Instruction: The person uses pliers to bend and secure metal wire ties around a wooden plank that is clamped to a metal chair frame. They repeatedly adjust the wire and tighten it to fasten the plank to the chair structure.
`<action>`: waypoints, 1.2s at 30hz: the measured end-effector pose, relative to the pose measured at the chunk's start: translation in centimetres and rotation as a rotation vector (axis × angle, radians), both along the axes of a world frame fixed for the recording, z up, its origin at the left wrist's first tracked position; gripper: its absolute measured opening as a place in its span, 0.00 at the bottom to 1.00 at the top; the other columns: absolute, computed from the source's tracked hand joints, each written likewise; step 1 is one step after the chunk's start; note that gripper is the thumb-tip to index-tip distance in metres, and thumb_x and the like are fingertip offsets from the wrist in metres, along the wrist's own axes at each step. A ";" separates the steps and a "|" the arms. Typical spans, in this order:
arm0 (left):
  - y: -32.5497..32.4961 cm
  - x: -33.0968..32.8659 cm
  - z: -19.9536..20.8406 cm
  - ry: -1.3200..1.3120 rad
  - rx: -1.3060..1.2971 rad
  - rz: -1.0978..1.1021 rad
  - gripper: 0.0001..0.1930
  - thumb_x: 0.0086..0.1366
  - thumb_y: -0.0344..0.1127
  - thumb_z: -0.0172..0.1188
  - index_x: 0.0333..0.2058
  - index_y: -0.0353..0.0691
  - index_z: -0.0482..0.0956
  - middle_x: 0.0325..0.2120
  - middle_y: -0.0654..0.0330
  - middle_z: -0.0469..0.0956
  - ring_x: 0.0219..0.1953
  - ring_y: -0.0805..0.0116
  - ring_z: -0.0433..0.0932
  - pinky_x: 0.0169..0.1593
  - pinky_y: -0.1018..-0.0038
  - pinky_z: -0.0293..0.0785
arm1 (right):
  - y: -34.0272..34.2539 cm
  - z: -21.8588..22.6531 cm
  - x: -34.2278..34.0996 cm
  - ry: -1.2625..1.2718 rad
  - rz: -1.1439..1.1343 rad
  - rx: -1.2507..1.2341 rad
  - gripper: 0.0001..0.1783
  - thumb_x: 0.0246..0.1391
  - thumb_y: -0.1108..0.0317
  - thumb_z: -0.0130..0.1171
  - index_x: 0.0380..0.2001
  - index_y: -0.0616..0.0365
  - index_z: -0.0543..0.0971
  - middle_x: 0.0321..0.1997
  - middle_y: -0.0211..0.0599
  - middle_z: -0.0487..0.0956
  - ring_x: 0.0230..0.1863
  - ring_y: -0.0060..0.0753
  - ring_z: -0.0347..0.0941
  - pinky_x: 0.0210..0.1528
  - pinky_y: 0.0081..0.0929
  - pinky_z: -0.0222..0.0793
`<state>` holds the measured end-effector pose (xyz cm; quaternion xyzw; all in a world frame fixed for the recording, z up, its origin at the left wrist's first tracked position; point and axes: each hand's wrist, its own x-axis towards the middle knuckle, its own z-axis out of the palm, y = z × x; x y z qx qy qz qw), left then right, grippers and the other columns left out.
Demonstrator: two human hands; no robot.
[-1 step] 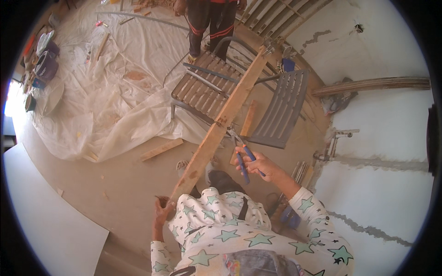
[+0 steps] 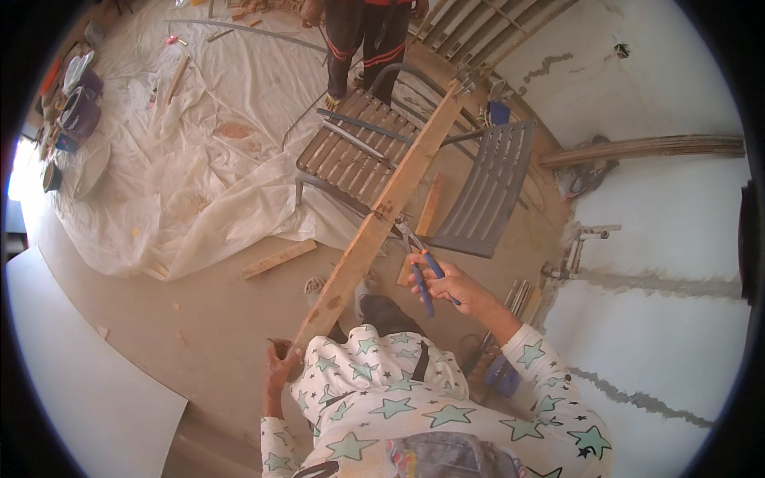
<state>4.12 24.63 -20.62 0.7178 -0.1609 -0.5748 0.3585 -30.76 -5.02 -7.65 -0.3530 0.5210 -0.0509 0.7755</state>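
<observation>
A long wooden plank (image 2: 351, 267) slants from my body away to the upper right, crossing over a chair with a slatted seat (image 2: 351, 131). At its near end, my left hand (image 2: 280, 362) is closed around the wood, the fingers partly hidden. My right hand (image 2: 450, 285) holds pliers (image 2: 425, 275) with blue handles, which stand apart. The jaws point at the plank's right edge, beside a dark mark on the wood. Whether they grip anything there is too small to tell.
Right of the plank is a dark slatted chair back (image 2: 486, 191). A person (image 2: 362, 48) stands beyond the chair. Crumpled plastic sheeting (image 2: 159, 175) covers floor at left. A loose wood offcut (image 2: 279, 259) lies nearby. Pipes (image 2: 586, 243) jut from the right wall.
The pliers and right hand have shifted very slightly. Otherwise the scene looks the same.
</observation>
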 end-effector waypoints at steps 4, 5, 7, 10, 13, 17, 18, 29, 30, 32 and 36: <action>1.0 0.1 -2.1 -0.037 -0.013 0.027 0.21 0.58 0.41 0.72 0.41 0.31 0.77 0.33 0.57 0.80 0.35 0.68 0.78 0.40 0.69 0.76 | -1.6 2.1 0.7 0.268 0.275 -0.217 0.44 0.44 0.82 0.56 0.70 0.55 0.66 0.52 0.41 0.76 0.49 0.37 0.78 0.50 0.33 0.74; 1.1 0.0 -2.6 -0.068 -0.024 0.030 0.21 0.58 0.41 0.72 0.41 0.31 0.77 0.33 0.57 0.80 0.34 0.68 0.78 0.40 0.69 0.76 | -2.1 2.5 1.2 0.365 0.426 -0.330 0.43 0.43 0.81 0.56 0.69 0.56 0.67 0.51 0.42 0.76 0.49 0.40 0.78 0.49 0.35 0.74; 1.4 -0.1 -3.2 -0.128 -0.049 0.037 0.20 0.57 0.41 0.72 0.40 0.31 0.77 0.32 0.56 0.80 0.34 0.69 0.78 0.38 0.69 0.75 | -3.1 2.9 2.0 0.561 0.726 -0.560 0.41 0.42 0.80 0.58 0.66 0.57 0.70 0.48 0.45 0.76 0.48 0.46 0.78 0.48 0.38 0.73; 1.1 -0.1 -3.0 -0.064 -0.073 0.071 0.19 0.58 0.40 0.71 0.39 0.31 0.78 0.32 0.55 0.81 0.34 0.68 0.78 0.40 0.70 0.76 | -3.4 0.3 1.1 0.671 0.870 -0.913 0.40 0.43 0.78 0.61 0.65 0.58 0.71 0.46 0.49 0.75 0.48 0.55 0.75 0.49 0.46 0.71; 0.7 -0.4 -2.5 -0.125 -0.042 0.057 0.19 0.58 0.40 0.70 0.39 0.30 0.78 0.32 0.54 0.81 0.34 0.68 0.78 0.40 0.70 0.76 | -3.3 1.1 1.9 0.867 1.017 -1.124 0.36 0.47 0.76 0.61 0.63 0.57 0.72 0.46 0.47 0.74 0.51 0.53 0.73 0.49 0.48 0.68; 1.1 -0.9 -3.1 -0.100 -0.064 0.093 0.19 0.58 0.41 0.70 0.38 0.30 0.79 0.30 0.55 0.81 0.33 0.68 0.78 0.39 0.70 0.75 | -3.4 1.3 2.5 0.945 1.105 -1.275 0.37 0.44 0.76 0.62 0.62 0.55 0.72 0.46 0.44 0.71 0.48 0.48 0.70 0.46 0.44 0.63; 1.2 -0.8 -3.4 -0.089 -0.061 0.092 0.19 0.58 0.41 0.70 0.38 0.30 0.79 0.30 0.55 0.81 0.33 0.68 0.78 0.39 0.69 0.75 | -3.6 0.9 2.4 0.958 1.128 -1.308 0.37 0.44 0.76 0.63 0.62 0.55 0.73 0.47 0.44 0.71 0.49 0.48 0.70 0.47 0.45 0.62; 1.3 -1.1 -4.4 -0.141 -0.064 0.064 0.22 0.57 0.45 0.70 0.39 0.29 0.79 0.31 0.54 0.81 0.34 0.66 0.78 0.40 0.68 0.75 | -4.1 2.3 5.1 1.216 1.408 -1.457 0.18 0.61 0.62 0.55 0.51 0.59 0.78 0.44 0.46 0.77 0.50 0.46 0.73 0.56 0.57 0.61; 1.2 -1.1 -4.5 -0.138 -0.065 0.060 0.22 0.57 0.45 0.70 0.39 0.29 0.79 0.31 0.54 0.81 0.34 0.66 0.78 0.41 0.68 0.75 | -4.3 2.4 5.4 1.242 1.428 -1.458 0.19 0.61 0.61 0.55 0.51 0.59 0.78 0.43 0.47 0.77 0.50 0.46 0.73 0.57 0.58 0.61; 1.2 -1.2 -4.7 -0.122 -0.056 0.059 0.22 0.57 0.46 0.70 0.39 0.29 0.79 0.32 0.53 0.81 0.35 0.66 0.78 0.41 0.68 0.75 | -4.6 2.6 5.9 1.274 1.512 -1.508 0.19 0.62 0.59 0.54 0.51 0.60 0.79 0.44 0.48 0.77 0.50 0.46 0.73 0.58 0.60 0.60; 1.1 -1.2 -4.6 -0.129 -0.043 0.045 0.23 0.57 0.45 0.70 0.39 0.29 0.78 0.32 0.53 0.81 0.35 0.65 0.78 0.42 0.68 0.75 | -5.0 2.8 6.5 1.299 1.671 -1.697 0.22 0.64 0.57 0.52 0.51 0.62 0.81 0.48 0.50 0.78 0.50 0.48 0.72 0.59 0.62 0.60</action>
